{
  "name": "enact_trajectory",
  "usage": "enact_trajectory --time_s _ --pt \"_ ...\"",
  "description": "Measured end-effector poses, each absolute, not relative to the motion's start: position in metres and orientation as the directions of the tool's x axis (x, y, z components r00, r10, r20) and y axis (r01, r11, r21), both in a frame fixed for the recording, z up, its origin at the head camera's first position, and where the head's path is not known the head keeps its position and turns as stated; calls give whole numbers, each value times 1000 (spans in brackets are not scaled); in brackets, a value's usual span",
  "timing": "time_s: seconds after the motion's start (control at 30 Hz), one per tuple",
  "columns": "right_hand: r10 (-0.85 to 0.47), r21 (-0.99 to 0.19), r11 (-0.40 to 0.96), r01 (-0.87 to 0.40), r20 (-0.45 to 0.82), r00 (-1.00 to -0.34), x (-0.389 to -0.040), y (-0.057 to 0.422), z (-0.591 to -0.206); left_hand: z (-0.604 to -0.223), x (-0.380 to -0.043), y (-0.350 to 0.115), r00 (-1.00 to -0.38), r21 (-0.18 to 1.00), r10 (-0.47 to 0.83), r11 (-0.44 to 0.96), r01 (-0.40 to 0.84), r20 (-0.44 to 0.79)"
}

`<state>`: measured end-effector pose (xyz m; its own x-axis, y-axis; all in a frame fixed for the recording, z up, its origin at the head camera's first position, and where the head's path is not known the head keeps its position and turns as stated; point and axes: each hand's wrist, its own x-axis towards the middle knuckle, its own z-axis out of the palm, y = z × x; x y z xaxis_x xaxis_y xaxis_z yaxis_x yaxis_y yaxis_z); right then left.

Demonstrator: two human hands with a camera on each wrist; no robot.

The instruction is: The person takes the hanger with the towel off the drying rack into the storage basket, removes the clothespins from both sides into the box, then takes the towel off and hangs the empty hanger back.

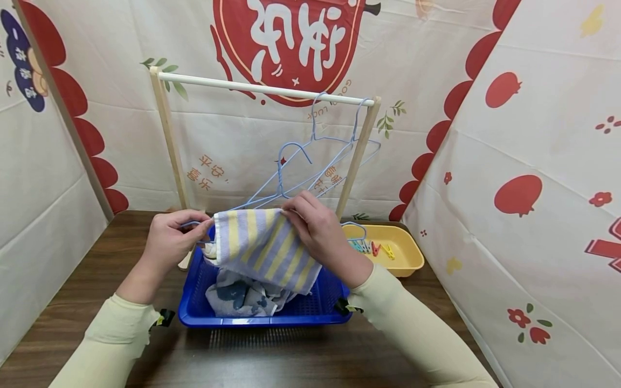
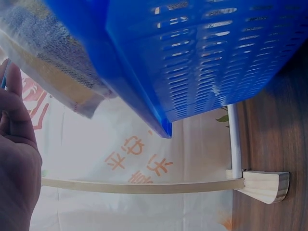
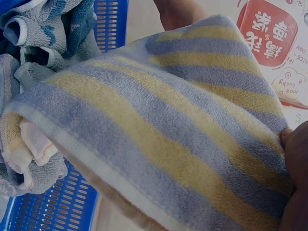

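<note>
A towel (image 1: 264,242) with yellow and lavender stripes hangs over the blue basket (image 1: 264,321). My left hand (image 1: 170,240) grips one end of a light blue wire hanger (image 1: 280,180), its fingertips at the towel's left corner. The hanger's hook rises behind the towel, which hides much of its lower part. With thumb and fingers my right hand (image 1: 317,226) pinches the towel's upper edge near the hook. In the right wrist view the towel (image 3: 159,125) spreads between both hands. Grey and blue cloths (image 1: 242,293) lie crumpled in the basket.
Two more blue hangers (image 1: 314,116) hang at the right end of a rack's white rod (image 1: 233,84). A yellow tray (image 1: 407,258) with several coloured clothespins (image 1: 375,249) stands right of the basket on the brown wooden table (image 1: 233,361). Printed cloth walls surround the table.
</note>
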<state>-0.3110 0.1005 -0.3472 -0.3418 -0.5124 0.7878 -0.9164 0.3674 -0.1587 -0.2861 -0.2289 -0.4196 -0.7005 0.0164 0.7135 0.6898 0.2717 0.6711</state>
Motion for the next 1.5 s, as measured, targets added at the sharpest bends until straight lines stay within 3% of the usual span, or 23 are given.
enact_trajectory --time_s 0.47,1.5 --pt "-459 -142 335 -932 839 -292 -310 100 -340 -418 -284 -228 -716 683 9 292 669 698" --pt "-389 -170 293 -941 878 -280 -310 103 -328 -421 -283 -230 -738 707 15 274 652 674"
